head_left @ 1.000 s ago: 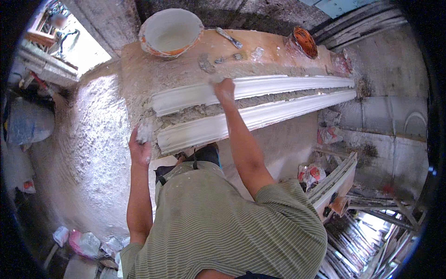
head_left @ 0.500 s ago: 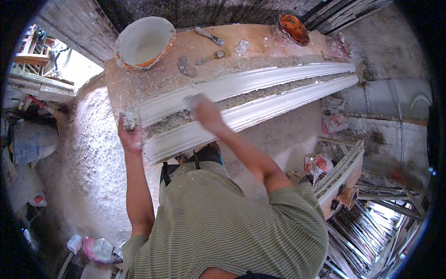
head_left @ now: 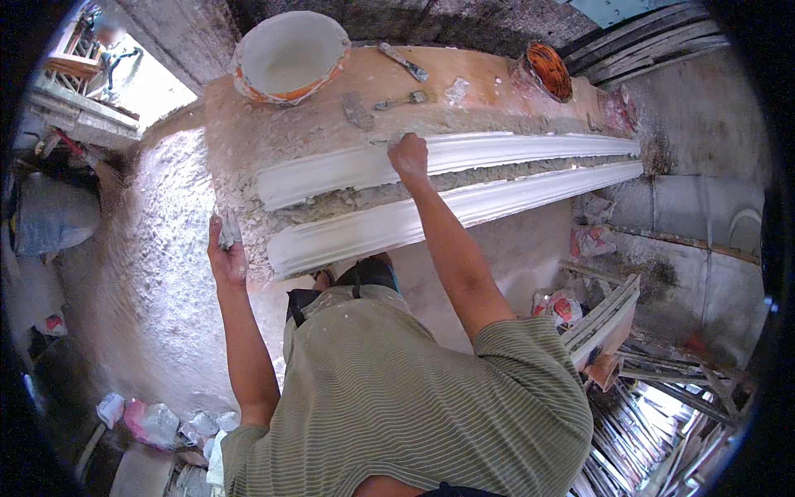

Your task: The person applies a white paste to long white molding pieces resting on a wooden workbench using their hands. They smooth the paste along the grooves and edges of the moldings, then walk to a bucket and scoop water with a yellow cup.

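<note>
Two long white plaster mouldings, the far moulding (head_left: 348,172) and the near moulding (head_left: 352,236), lie side by side along the worktable (head_left: 248,141). My right hand (head_left: 409,159) is closed in a fist over the far moulding. Something thin and grey pokes out at its left; its kind is hard to make out. Off the table's left end, my left hand (head_left: 225,261) is raised palm up, its fingers curled round a grey-white lump of plaster (head_left: 233,231). Crumbly plaster waste (head_left: 331,201) fills the gap between the mouldings.
Along the table's far side are a large plaster-crusted basin (head_left: 290,58), a scraper (head_left: 403,62), a small brush (head_left: 406,100), a curved grey piece (head_left: 358,111) and an orange bucket (head_left: 546,73). A bench (head_left: 604,319) stands at right. Bags (head_left: 153,422) lie lower left.
My right hand has moved right and away from me, from between the mouldings to the far one. My left hand has dropped slightly nearer to me. The whole view has shifted a little.
</note>
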A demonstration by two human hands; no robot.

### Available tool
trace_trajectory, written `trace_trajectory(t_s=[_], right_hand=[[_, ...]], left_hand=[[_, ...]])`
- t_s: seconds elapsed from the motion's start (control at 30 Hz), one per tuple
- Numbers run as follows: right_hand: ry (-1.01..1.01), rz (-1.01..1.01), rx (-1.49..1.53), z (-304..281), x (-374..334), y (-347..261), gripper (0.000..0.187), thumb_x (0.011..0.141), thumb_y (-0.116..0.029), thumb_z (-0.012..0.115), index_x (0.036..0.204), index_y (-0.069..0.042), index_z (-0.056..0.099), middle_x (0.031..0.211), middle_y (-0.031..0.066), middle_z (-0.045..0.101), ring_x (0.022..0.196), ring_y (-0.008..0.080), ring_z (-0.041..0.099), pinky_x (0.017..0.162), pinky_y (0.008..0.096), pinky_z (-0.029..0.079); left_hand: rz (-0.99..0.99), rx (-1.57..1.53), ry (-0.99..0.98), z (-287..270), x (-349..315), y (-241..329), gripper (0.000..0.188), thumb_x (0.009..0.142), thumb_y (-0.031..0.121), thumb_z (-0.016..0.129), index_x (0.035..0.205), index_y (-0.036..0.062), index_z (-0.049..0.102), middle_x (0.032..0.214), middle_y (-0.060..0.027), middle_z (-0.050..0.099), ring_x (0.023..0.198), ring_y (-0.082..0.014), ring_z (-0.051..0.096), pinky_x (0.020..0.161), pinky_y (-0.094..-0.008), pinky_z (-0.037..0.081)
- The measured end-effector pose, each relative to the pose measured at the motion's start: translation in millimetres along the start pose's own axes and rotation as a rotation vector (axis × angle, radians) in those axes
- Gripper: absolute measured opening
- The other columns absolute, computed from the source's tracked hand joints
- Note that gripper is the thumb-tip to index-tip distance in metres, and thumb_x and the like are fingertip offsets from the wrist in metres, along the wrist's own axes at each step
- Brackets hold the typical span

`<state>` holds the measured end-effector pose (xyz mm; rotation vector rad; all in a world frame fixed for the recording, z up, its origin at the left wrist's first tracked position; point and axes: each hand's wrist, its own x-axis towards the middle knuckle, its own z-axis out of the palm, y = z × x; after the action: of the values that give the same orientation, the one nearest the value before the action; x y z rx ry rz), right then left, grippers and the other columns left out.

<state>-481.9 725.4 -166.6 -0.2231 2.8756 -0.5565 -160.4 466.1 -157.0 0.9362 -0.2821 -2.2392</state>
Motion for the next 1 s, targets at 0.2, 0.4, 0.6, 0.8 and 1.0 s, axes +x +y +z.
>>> trace_trajectory(t_s=[0.2,0.4,0.6,0.8,1.0], right_hand=[[-0.006,0.006,-0.026,47,-23,-59,0.033,0.077,-0.026,0.065,0.083,0.006,0.065,0.090,0.0292,0.064,0.088,0.0410,0.064,0.079,0.0459,0.052],[-0.052,-0.109,0.057,80,-64,-117,0.022,0.074,-0.016,0.062,0.085,0.003,0.060,0.089,0.0247,0.064,0.086,0.0407,0.064,0.073,0.0447,0.054],[-0.096,-0.325,0.176,136,-92,-192,0.035,0.075,-0.025,0.066,0.089,0.007,0.061,0.091,0.0286,0.062,0.085,0.0437,0.062,0.078,0.0490,0.050],[-0.374,-0.562,0.231,151,-123,-230,0.041,0.076,-0.021,0.066,0.111,-0.002,0.060,0.099,0.0245,0.059,0.091,0.0421,0.058,0.076,0.0482,0.048],[0.051,-1.339,0.116,86,-202,-224,0.041,0.078,-0.005,0.053,0.119,-0.008,0.056,0.100,0.0197,0.055,0.086,0.0379,0.058,0.072,0.0455,0.050]], left_hand=[[0.054,-0.018,-0.035,-36,10,24,0.038,0.087,0.003,0.059,0.123,-0.0042,0.049,0.118,-0.0123,0.056,0.109,-0.0224,0.056,0.101,-0.0326,0.045],[0.027,-0.075,0.046,-51,-2,40,0.037,0.086,0.003,0.061,0.120,-0.0027,0.050,0.118,-0.0135,0.056,0.112,-0.0254,0.055,0.102,-0.0387,0.045],[-0.032,-0.086,-0.027,-64,-5,41,0.030,0.088,0.008,0.061,0.115,-0.0015,0.053,0.119,-0.0154,0.057,0.112,-0.0270,0.055,0.100,-0.0412,0.046],[-0.074,-0.024,-0.050,-42,17,21,0.029,0.087,0.008,0.059,0.114,-0.0022,0.055,0.115,-0.0142,0.059,0.105,-0.0274,0.058,0.097,-0.0379,0.047],[-0.001,-0.140,-0.152,-64,56,48,0.024,0.093,0.014,0.053,0.111,0.0004,0.057,0.111,-0.0117,0.062,0.104,-0.0239,0.058,0.093,-0.0349,0.047]])
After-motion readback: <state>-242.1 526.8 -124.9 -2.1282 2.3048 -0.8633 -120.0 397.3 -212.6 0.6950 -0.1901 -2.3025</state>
